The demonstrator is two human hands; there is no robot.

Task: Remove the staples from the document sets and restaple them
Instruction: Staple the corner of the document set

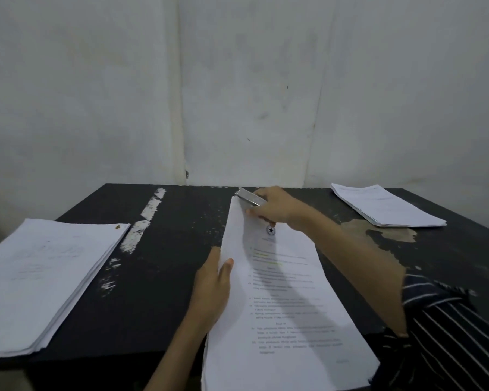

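3 paper piles share 1 black table (181,277), which fills the lower half of the frame under a bare white wall (237,80); white scuffs run down the table's left-centre and a worn tan patch shows at right.

Largest pile: the thick stack (40,277) at lower left, squared up, a small brown spot near its far corner. We judge it a queue or a finished heap; we cannot tell which.

Next: the document set (280,306) in hand, lower centre to lower right, overhanging the table's near edge and angled so its top-left corner points up-frame. That tilt brings the binding corner within reach of the tool.

Smaller pile: the thin stack (387,207) at upper right of the table, well apart from the work.

Left hand (212,294): fingers curled round the set's left edge, thumb on top of the page, clamping the sheets so they stay aligned.

Right hand (277,210): closed round a silvery stapler (249,197), its tip at the set's top-left corner. The arm, in a striped sleeve (449,320), crosses over the page and casts a shadow on it.

Judgement: this is work at the corner, either stapling or prying. Whether a staple sits there is too small to see.
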